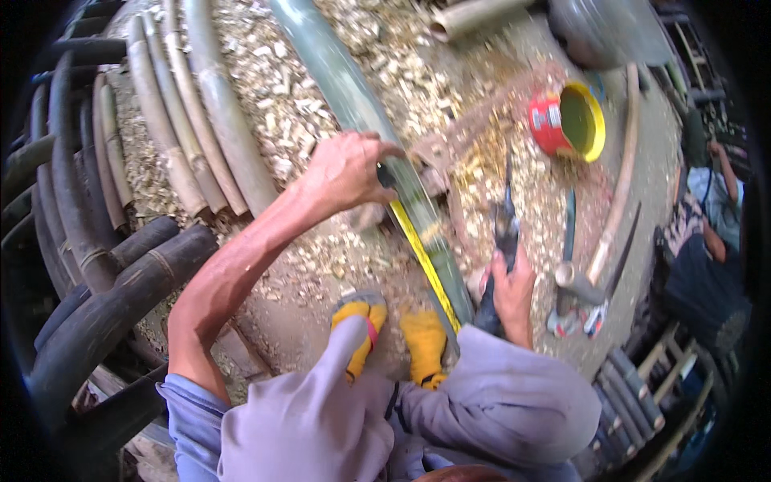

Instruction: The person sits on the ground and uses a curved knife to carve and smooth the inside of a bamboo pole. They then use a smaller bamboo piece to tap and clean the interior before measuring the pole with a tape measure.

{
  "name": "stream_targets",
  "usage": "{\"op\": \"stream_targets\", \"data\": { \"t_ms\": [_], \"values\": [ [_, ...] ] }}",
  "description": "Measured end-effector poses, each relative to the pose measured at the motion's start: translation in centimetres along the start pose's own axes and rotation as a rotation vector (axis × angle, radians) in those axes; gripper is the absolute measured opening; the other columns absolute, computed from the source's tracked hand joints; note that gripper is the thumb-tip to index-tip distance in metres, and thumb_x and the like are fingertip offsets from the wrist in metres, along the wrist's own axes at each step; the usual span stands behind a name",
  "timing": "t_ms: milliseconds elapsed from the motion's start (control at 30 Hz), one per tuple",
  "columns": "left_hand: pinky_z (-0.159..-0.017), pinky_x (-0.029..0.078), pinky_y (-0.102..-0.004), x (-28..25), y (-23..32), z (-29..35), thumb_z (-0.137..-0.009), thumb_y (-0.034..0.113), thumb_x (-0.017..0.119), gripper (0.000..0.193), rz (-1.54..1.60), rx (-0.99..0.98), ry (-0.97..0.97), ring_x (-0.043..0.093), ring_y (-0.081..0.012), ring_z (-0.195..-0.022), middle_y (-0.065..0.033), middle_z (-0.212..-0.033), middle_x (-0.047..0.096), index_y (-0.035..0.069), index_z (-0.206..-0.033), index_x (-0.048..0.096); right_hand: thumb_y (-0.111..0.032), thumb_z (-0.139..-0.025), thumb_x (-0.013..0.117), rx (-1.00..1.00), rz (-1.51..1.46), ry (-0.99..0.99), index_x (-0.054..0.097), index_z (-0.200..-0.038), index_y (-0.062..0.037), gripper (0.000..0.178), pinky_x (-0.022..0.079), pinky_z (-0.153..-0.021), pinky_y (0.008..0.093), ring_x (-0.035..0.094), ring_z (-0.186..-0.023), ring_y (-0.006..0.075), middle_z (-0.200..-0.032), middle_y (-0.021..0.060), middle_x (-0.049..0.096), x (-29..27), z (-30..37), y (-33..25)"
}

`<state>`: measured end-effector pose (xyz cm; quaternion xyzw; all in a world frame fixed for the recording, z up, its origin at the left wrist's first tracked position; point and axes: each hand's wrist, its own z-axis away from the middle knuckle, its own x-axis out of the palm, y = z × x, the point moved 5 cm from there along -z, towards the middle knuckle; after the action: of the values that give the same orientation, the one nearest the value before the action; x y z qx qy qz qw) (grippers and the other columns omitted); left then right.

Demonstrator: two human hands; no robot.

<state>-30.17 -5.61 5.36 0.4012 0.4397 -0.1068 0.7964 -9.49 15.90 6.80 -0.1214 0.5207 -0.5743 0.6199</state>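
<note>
A green bamboo pole (345, 88) runs from the top of the head view down to between my knees. My left hand (345, 169) is closed over the pole, with a tape measure (422, 261) in its grip. Its dark case shows partly between thumb and fingers. The yellow blade lies straight along the pole toward my lap. Beside the pole on the right, my right hand (512, 293) is closed around a dark tool (506, 229) with a slim, pointed front end; its exact kind is unclear. My palm hides part of its body.
Wood chips (281, 72) cover the ground. A red bucket with a yellow rim (544, 124) lies tipped at the right, near a long curved pole (617, 209). Bamboo poles (217, 88) lie at the left, beside dark stacked pieces (120, 305). Another person (707, 265) is at far right.
</note>
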Motion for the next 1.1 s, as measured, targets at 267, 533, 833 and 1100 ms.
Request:
{"op": "stream_targets", "data": {
  "t_ms": [267, 533, 833, 1100],
  "values": [
    [-0.070, 0.051, -0.0321, -4.8, -6.6, -2.8, -0.066, 0.044, 0.079, 0.078, 0.106, -0.002, -0.064, 0.060, -0.0183, -0.081, -0.0086, -0.097, 0.063, 0.022, -0.134, 0.048, -0.010, -0.091, 0.052, -0.075, 0.049, -0.076, 0.050, -0.099, 0.0037, 0.015, 0.046, -0.045, 0.0300, 0.060, -0.051, 0.0157, -0.063, 0.0091, 0.058, 1.6, -0.8, -1.1],
    [-0.063, 0.055, -0.0322, -8.4, -12.0, -5.1, -0.066, 0.041, 0.080, 0.086, -0.072, -0.002, 0.103, 0.066, -0.0234, -0.082, -0.0142, -0.105, 0.067, 0.018, -0.139, 0.041, -0.007, -0.090, 0.055, -0.181, 0.057, -0.141, 0.052, -0.094, 0.0031, 0.011, 0.048, -0.048, 0.0309, 0.062, -0.054, 0.0170, -0.066, 0.0109, 0.060, 2.9, -0.8, -3.2],
    [-0.081, 0.052, -0.0354, -8.6, -11.1, -5.5, -0.062, 0.039, 0.080, 0.076, -0.192, -0.128, 0.098, 0.065, -0.0226, -0.089, -0.0114, -0.101, 0.067, 0.017, -0.130, 0.053, -0.004, -0.088, 0.055, -0.253, 0.067, -0.239, 0.054, -0.096, 0.0027, 0.010, 0.047, -0.052, 0.0284, 0.059, -0.057, 0.0125, -0.067, 0.0071, 0.058, 4.9, -2.1, -6.1],
    [-0.074, 0.054, -0.0345, -8.8, -11.8, -5.5, -0.063, 0.039, 0.079, 0.069, -0.182, -0.119, 0.123, 0.066, -0.0218, -0.083, -0.0084, -0.098, 0.066, 0.018, -0.126, 0.058, -0.005, -0.086, 0.057, -0.452, 0.203, -0.298, 0.056, -0.100, 0.0034, 0.016, 0.047, -0.054, 0.0298, 0.061, -0.058, 0.0142, -0.067, 0.0113, 0.061, 7.5, -3.9, -10.0]
  ]
}}
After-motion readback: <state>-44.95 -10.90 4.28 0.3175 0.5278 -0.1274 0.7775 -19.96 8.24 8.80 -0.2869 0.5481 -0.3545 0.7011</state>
